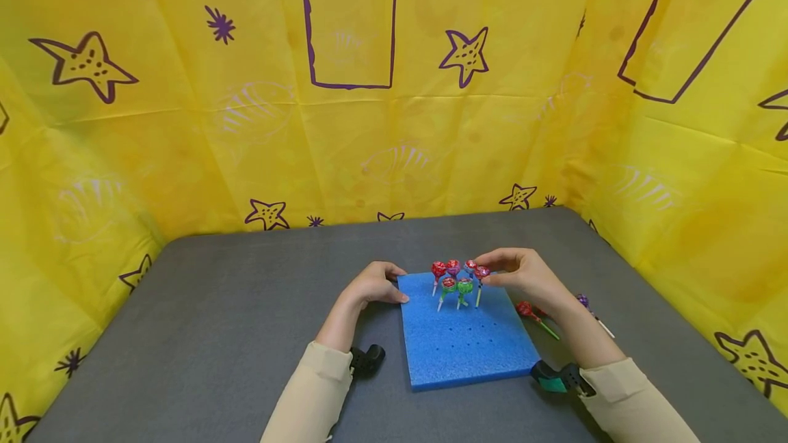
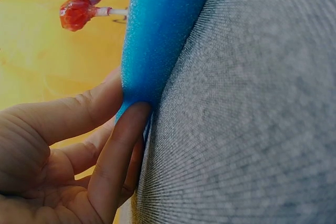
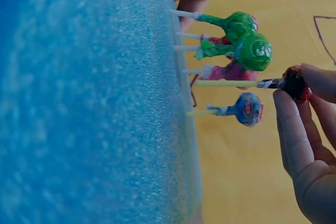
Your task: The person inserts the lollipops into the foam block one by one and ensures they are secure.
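Grey and matte, the table (image 1: 246, 333) is spreading beneath a blue foam board (image 1: 462, 361), which is looking light, soft and easy to dent. Loose lollipops (image 1: 525, 309) are lying to its right, on either side of the right forearm (image 1: 581, 333). Farther up, five lollipops (image 1: 464, 286) are standing in the foam, and the right hand (image 1: 528, 275) is pinching another lollipop (image 1: 482, 272) beside them by its wrapped head, stick pointing down; whether the tip is entering I cannot tell. Its wrapper is probably feeling slick and its thin stick bendable, so pinching low, near the twist, is suiting it. The left hand (image 1: 372, 284) is gripping the board's far left edge. Behind, a yellow curtain (image 1: 345, 156) is hanging.
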`<state>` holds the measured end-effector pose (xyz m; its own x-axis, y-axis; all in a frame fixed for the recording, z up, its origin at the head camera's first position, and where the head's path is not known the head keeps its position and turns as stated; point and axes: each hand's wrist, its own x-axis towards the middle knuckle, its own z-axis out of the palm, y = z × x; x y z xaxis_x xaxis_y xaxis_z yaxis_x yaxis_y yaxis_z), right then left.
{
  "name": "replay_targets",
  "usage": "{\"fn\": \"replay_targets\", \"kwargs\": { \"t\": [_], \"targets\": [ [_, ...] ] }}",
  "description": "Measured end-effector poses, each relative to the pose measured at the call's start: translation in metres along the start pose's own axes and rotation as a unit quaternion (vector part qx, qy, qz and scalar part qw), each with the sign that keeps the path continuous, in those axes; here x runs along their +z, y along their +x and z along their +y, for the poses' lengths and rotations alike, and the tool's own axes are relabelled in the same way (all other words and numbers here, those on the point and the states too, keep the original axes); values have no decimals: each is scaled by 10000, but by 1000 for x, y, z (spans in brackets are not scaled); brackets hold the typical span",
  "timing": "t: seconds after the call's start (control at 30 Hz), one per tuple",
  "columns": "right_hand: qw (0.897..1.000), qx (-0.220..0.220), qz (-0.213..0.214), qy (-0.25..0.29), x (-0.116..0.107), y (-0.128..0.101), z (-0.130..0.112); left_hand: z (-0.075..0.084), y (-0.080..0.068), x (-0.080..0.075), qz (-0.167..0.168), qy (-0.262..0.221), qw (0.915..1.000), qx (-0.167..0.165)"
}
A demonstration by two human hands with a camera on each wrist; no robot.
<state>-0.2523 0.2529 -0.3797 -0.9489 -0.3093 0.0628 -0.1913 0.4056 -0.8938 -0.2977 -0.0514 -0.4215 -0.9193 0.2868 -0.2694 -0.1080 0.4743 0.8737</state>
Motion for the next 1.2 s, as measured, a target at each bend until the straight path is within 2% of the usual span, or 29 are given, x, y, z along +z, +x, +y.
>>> {"fn": "replay_targets", "kwargs": {
  "t": [0.4,1.2],
  "targets": [
    [9997,-242,-85,16,3,3,6,-1,-1,0,18,87,10000,-1],
    [9990,-108,-390,-168,0,4,12,0,1,1,12,71,10000,27]
  ]
}}
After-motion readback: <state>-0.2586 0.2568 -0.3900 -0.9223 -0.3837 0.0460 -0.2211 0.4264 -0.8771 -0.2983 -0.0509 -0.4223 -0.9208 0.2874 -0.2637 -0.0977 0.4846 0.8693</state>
